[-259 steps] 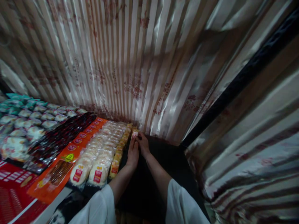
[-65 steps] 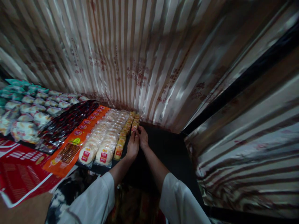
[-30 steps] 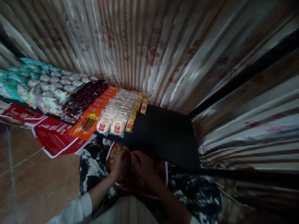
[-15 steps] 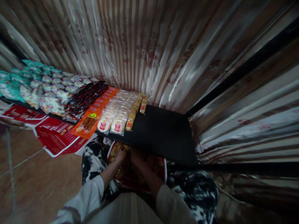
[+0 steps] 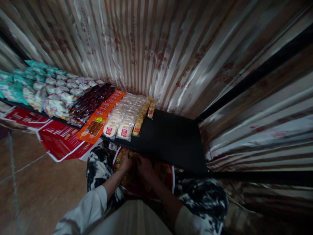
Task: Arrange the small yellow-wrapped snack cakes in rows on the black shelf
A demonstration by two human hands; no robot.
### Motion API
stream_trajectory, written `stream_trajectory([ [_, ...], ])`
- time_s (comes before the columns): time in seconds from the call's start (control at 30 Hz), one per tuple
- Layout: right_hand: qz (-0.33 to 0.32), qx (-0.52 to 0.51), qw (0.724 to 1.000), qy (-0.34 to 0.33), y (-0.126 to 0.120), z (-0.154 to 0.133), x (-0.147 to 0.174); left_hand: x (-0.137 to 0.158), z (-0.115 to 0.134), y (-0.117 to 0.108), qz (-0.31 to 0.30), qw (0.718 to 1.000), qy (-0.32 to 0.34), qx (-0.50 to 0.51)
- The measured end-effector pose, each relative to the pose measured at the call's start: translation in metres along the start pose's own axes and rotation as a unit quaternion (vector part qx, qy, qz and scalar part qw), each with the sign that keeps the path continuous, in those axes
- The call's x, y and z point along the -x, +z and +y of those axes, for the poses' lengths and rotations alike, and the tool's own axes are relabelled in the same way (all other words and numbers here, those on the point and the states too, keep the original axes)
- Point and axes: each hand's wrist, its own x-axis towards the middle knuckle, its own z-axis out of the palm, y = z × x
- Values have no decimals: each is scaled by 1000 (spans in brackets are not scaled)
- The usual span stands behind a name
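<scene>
A red basket [image 5: 171,178] with a white rim sits between my knees, partly under the front edge of the black shelf [image 5: 173,140]. Yellow-wrapped snack packs [image 5: 118,160] lie in its left side. My left hand [image 5: 125,162] is over these packs with its fingers curled closed. Close beside it, my right hand [image 5: 144,165] reaches in, its fingers bent together near the left fingertips. It is too dark to make out what either hand holds. On the shelf, a row of small yellow snack packs [image 5: 139,121] stands nearest to the bare black surface.
Left along the shelf are round white cracker packs [image 5: 124,130], an orange snack bag [image 5: 93,129], dark red packets [image 5: 90,104], white packs [image 5: 55,104] and teal bags [image 5: 14,88]. Another red basket [image 5: 60,140] stands below. A striped curtain [image 5: 161,42] hangs behind; black bars [image 5: 256,71] cross at right.
My right hand has shifted slightly within the basket, and more of its back now shows. My left hand stays nearly in place. The shelf goods look unchanged.
</scene>
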Motion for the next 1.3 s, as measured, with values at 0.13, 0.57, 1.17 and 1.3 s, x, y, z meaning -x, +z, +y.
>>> stream_trajectory([
  [0.13,35,-17,999,-35,-19,-8,20,10,0,-7,-16,997,2,73],
  [0.57,101,-311,944,37,-71,-20,15,56,55,-48,-144,943,-32,299],
  [1.17,126,-420,898,42,-82,-23,-3,47,104,-19,-88,963,47,251],
  [1.3,177,-373,910,34,-97,-7,-34,37,113,-11,-48,974,42,216],
])
